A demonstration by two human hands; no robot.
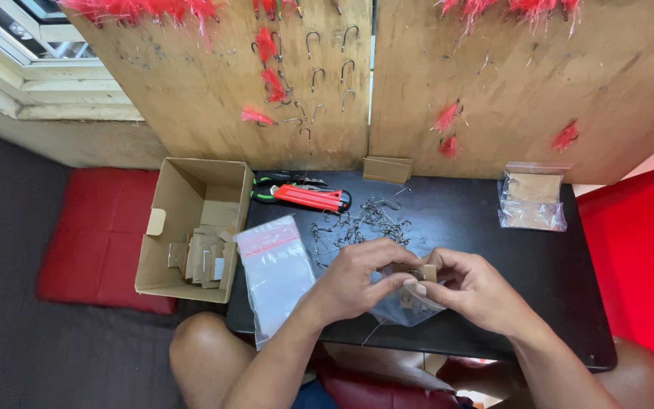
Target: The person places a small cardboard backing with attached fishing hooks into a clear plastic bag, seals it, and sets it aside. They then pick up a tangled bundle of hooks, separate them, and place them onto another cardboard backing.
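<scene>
My left hand (357, 279) and my right hand (472, 289) meet over the front of a small black table (486, 220). Together they pinch a small brown card (425, 273) with a hook on it, at the mouth of a clear plastic bag (406, 307) that hangs below my fingers. A loose pile of metal fish hooks (365, 221) lies just beyond my left hand. A stack of clear zip bags (275, 269) lies to the left of my left forearm.
An open cardboard box (191, 227) with brown cards stands left of the table. Red-handled pliers (304, 195) lie at the back. A bag of cards (531, 198) sits at the back right. Wooden boards (493, 83) hold hooks and red feathers. A red cushion (92, 242) lies on the floor.
</scene>
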